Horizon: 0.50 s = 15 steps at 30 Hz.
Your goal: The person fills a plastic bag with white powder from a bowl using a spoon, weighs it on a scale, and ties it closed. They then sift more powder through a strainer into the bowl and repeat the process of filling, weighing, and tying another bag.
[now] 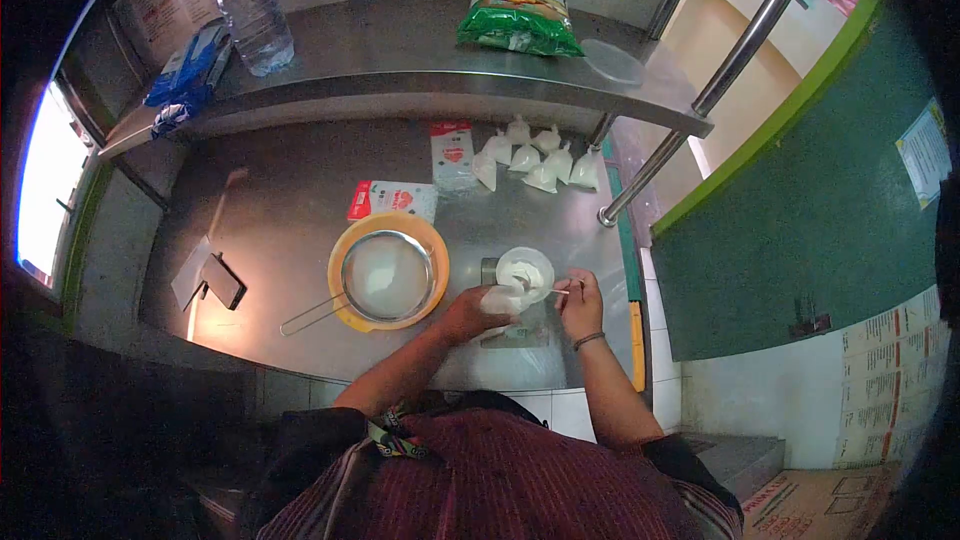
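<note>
My left hand [462, 318] is closed around a small clear plastic bag [500, 301], held at the near left edge of a round white tub [526, 257]. White powder shows inside the tub. My right hand [582, 308] pinches the thin handle of a spoon [561, 291] at the tub's right side; its bowl end is hard to make out near the bag's mouth. Left of my hands, a sieve [388, 275] with a wire handle rests over an orange-yellow basin [340, 250]. Several tied bags of white powder [540, 155] stand in a group farther back.
Two red-and-white packs [405, 200] [452, 152] lie behind the basin. A phone-like device on a stand [225, 281] is at left. The raised steel shelf [400, 50] holds a bottle [250, 10], a blue packet [190, 70], a green bag [520, 25] and a clear lid [612, 61].
</note>
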Motion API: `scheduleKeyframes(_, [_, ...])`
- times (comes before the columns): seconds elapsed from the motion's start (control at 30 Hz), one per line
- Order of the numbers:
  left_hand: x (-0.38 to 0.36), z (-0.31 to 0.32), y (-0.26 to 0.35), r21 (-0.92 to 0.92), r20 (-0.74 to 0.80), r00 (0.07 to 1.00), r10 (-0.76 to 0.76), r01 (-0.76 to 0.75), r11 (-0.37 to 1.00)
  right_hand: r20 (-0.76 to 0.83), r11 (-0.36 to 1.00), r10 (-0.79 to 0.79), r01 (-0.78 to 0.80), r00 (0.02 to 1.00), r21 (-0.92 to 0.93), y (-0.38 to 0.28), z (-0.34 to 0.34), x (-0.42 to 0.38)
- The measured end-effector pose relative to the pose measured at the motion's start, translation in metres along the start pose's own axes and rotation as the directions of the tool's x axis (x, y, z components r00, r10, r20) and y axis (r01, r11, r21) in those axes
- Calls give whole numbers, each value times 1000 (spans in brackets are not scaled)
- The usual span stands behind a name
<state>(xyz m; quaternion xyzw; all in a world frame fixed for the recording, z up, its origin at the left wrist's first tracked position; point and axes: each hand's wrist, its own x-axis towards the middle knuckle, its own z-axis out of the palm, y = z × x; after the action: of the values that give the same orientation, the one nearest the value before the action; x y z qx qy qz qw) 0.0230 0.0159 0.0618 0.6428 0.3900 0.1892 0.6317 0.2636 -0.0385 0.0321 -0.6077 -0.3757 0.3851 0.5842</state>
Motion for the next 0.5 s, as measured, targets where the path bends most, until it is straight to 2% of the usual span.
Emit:
scheduleKeyframes(0.07, [-1, -2, 2, 98, 13, 997, 77, -78, 992, -8, 1000, 10, -10, 1000, -17, 0, 1, -3])
scheduleKeyframes(0.1, [-2, -2, 1, 100, 16, 997, 76, -77, 992, -14, 999, 19, -20, 1000, -38, -1, 1, -4])
scheduleKeyframes(0.13, [-4, 0, 0, 26, 17, 996, 83, -83, 996, -17, 999, 21, -21, 1000, -36, 3, 0, -3])
scheduleKeyframes(0.17, [-7, 1, -2, -47, 17, 996, 90, -89, 995, -5, 989, -89, 88, 996, -120, 7, -1, -1])
scheduleKeyframes(0.2, [-6, 2, -9, -45, 20, 996, 88, -87, 995, 15, 960, -197, 196, 980, -201, 5, -1, 0])
scheduleKeyframes(0.23, [-6, 4, -16, -85, 3, 994, 113, -112, 990, 11, 961, -194, 192, 981, -200, 3, -3, 0])
scheduleKeyframes(0.27, [-5, 5, -23, -126, -16, 990, 137, -138, 982, 12, 966, -121, 120, 993, -228, 1, -6, 0])
scheduleKeyframes(0.3, [-7, 6, -24, -125, -13, 991, 136, -136, 983, 11, 965, -47, 49, 999, -257, -1, -9, 0])
scheduleKeyframes(0.33, [-8, 7, -25, -113, -43, 990, 134, -138, 984, 9, 966, -47, 47, 999, -256, 6, -11, 3])
scheduleKeyframes(0.4, [-12, 8, -19, -101, -75, 988, 132, -139, 985, 5, 946, -217, 211, 976, -245, 11, -12, 8])
scheduleKeyframes(0.43, [-15, 8, -13, -63, -98, 985, 145, -151, 986, 6, 947, -215, 210, 977, -244, 7, -15, 8])
scheduleKeyframes(0.47, [-20, 9, -8, -26, -122, 980, 157, -161, 987, -75, 793, -381, 284, 921, -538, 4, -20, 6])
scheduleKeyframes(0.5, [-24, 10, -2, -26, -127, 980, 153, -157, 987, -92, 557, -550, 283, 830, -781, -10, -20, 1])
